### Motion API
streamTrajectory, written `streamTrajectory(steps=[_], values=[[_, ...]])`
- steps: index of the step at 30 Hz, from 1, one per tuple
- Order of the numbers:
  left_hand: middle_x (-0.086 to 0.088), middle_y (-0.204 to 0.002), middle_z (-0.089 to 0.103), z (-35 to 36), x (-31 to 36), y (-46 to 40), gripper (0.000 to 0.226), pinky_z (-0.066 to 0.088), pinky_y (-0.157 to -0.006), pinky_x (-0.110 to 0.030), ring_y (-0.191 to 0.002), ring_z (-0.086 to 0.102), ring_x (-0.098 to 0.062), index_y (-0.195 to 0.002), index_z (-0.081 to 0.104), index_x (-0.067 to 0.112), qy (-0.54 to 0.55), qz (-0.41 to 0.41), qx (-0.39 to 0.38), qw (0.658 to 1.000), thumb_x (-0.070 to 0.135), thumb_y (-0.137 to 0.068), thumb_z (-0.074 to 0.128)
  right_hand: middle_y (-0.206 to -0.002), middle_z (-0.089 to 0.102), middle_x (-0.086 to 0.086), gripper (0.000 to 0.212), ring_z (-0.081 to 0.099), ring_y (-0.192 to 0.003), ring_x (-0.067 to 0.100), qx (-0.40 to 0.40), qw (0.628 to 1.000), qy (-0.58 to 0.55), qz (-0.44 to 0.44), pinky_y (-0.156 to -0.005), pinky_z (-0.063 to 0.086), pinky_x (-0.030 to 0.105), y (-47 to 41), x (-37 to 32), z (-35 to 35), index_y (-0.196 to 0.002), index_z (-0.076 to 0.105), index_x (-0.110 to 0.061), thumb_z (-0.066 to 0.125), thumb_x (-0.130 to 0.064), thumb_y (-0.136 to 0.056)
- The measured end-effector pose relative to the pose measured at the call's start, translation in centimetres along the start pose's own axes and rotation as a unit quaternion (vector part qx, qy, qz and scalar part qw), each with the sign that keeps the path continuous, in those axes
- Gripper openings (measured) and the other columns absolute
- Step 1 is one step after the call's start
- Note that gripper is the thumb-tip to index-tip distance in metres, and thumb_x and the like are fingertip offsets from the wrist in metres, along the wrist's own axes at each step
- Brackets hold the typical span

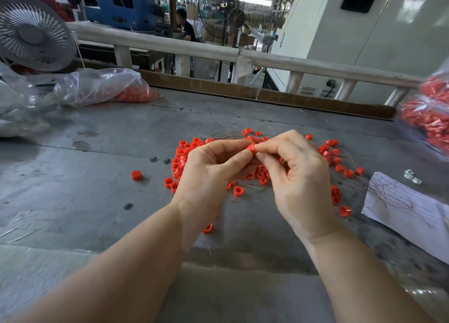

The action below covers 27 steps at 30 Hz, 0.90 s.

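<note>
Big workshop, with a gray table [97,152] up front. Held up over the middle of the table: one red cap [251,149]. Pinched on its left side by the thumb and first finger of the left hand [209,174]. Pinched on its right side by the fingertips of the right hand [298,174], with the other fingers curled in. Two hands, both gripping that one cap, tips almost touching. Right under the hands, spread on the table: one pile [184,152] of red caps, too many to count, partly hidden by the hands. Mixed in with the pile: thin wires [230,133], too fine to count. Off to the left of the pile, all alone: one lone cap [136,175]. Close by the left wrist: one stray cap [207,228]. On the right side of the table: one white paper [401,208], with more wires lying across it. Just behind the paper: two small clear bits [413,177]. At the back left: one left bag [97,84], clear, with red caps in its right end. At the far right edge: right bags [432,118] full of red caps, cut off, number hard to tell. In the top left corner: one white fan [34,31]. Behind the rail [291,65]: one person [185,26], far away.
</note>
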State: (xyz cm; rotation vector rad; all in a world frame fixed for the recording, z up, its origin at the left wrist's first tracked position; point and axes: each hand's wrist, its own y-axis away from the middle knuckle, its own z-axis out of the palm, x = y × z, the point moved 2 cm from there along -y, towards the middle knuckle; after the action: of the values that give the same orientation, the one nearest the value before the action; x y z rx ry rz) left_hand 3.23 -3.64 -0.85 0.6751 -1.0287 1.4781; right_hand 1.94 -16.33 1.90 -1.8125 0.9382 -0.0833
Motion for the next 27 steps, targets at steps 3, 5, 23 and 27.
streamTrajectory(steps=[3, 5, 23, 27], values=[[-0.007, -0.08, 0.073, 0.1, -0.1, 0.0, 0.016, 0.056, -0.072, -0.022, -0.077, 0.07, -0.016, -0.079, 0.075, 0.014, -0.006, 0.003, 0.003, 1.0, 0.016, -0.064, 0.069, -0.08, 0.063, 0.01, 0.009, 0.061, -0.077, 0.026, -0.002, 0.999, 0.032, -0.023, -0.07, 0.052, 0.042, -0.1, -0.1, -0.2, -0.085, 0.071, 0.0, 0.062, -0.003, -0.084], [-0.007, -0.081, 0.074, 0.1, -0.1, 0.1, 0.017, 0.056, -0.073, -0.022, -0.078, 0.07, -0.017, -0.08, 0.075, 0.014, -0.018, 0.007, 0.007, 1.0, 0.017, -0.065, 0.069, -0.079, 0.063, 0.01, 0.008, 0.061, -0.076, 0.027, -0.001, 0.997, 0.067, -0.042, -0.069, 0.052, 0.041, 0.0, -0.3, -0.3, -0.084, 0.071, 0.0, 0.063, -0.003, -0.084], [-0.008, -0.084, 0.074, 0.4, 0.1, 0.4, 0.019, 0.055, -0.072, -0.021, -0.08, 0.071, -0.018, -0.093, 0.071, 0.007, -0.067, 0.024, 0.031, 0.997, 0.011, -0.074, 0.066, -0.08, 0.061, 0.012, 0.005, 0.058, -0.075, 0.029, -0.005, 0.982, 0.183, -0.05, -0.07, 0.042, 0.029, 0.2, -1.1, 0.0, -0.082, 0.067, -0.001, 0.064, 0.003, -0.082], [-0.01, -0.085, 0.074, 0.4, 0.0, 0.3, 0.026, 0.056, -0.074, -0.023, -0.081, 0.071, -0.019, -0.092, 0.071, 0.007, -0.049, 0.013, 0.028, 0.998, 0.017, -0.068, 0.066, -0.079, 0.061, 0.012, 0.005, 0.059, -0.076, 0.029, 0.008, 0.987, 0.154, -0.032, -0.072, 0.042, 0.028, 0.2, -1.0, 0.2, -0.082, 0.067, 0.0, 0.063, 0.001, -0.083]])
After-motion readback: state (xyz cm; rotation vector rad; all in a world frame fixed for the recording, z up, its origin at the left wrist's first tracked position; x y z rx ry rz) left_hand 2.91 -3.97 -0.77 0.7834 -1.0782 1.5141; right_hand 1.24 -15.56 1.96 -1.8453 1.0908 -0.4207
